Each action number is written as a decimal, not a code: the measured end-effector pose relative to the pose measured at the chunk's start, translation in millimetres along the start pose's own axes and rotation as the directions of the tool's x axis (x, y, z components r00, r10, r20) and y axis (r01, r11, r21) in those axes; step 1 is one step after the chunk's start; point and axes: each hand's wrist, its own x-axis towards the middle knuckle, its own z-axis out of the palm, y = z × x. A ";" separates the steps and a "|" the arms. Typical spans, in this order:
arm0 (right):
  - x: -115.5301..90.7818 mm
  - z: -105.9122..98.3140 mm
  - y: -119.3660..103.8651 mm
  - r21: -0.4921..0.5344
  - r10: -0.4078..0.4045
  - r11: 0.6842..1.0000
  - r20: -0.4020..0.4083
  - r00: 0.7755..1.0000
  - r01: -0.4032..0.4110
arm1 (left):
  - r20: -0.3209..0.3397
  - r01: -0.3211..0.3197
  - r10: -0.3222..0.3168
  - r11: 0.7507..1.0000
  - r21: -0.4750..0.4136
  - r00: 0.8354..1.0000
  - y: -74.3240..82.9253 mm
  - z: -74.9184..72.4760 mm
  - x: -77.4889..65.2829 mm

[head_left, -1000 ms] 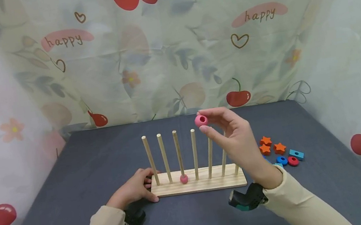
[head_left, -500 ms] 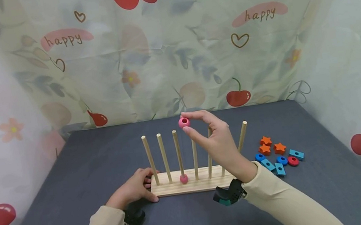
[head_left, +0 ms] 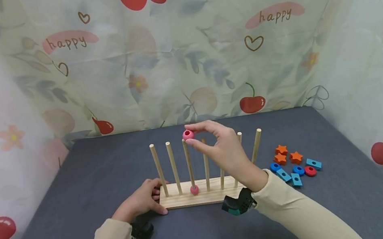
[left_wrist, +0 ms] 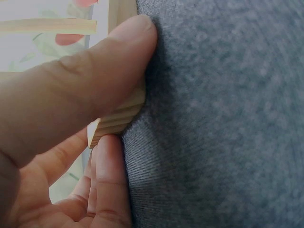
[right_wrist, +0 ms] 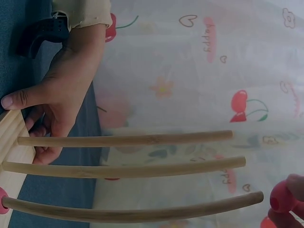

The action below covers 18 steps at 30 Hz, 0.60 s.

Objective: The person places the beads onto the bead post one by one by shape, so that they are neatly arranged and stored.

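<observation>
A round pink bead [head_left: 188,135] with a hole is pinched between the thumb and index finger of my right hand [head_left: 226,147]. It is right at the top of the third peg [head_left: 188,162] from the left; in the right wrist view the bead [right_wrist: 284,196] shows just beyond that peg's tip. Another pink bead [head_left: 194,190] sits at the bottom of the same peg. My left hand [head_left: 142,200] grips the left end of the wooden peg base [head_left: 188,201], thumb along its front edge. In the left wrist view the thumb [left_wrist: 85,80] lies across the base's corner [left_wrist: 116,121], other fingers against its end.
Right of the rack lie several loose pieces: orange stars [head_left: 296,157], blue rings [head_left: 298,170], light blue blocks [head_left: 296,179] and a red ring [head_left: 310,171]. Other upright pegs [head_left: 173,167] stand on both sides of the third one. A printed curtain [head_left: 168,57] encloses the dark tabletop.
My right hand has carried the pink bead leftward, then slightly down, to the top of the third peg. The left hand has stayed on the base.
</observation>
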 end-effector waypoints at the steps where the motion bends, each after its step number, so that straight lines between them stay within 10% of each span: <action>1: 0.2 0.1 -0.5 -0.011 0.007 1.000 0.005 1.000 -0.007 | 0.002 0.001 -0.001 1.000 0.000 1.000 0.1 -0.2 -0.1; 18: 2.1 3.2 -6.9 -0.121 0.045 0.992 0.022 0.999 -0.042 | -0.002 0.033 -0.033 0.999 -0.007 0.999 0.6 1.2 2.0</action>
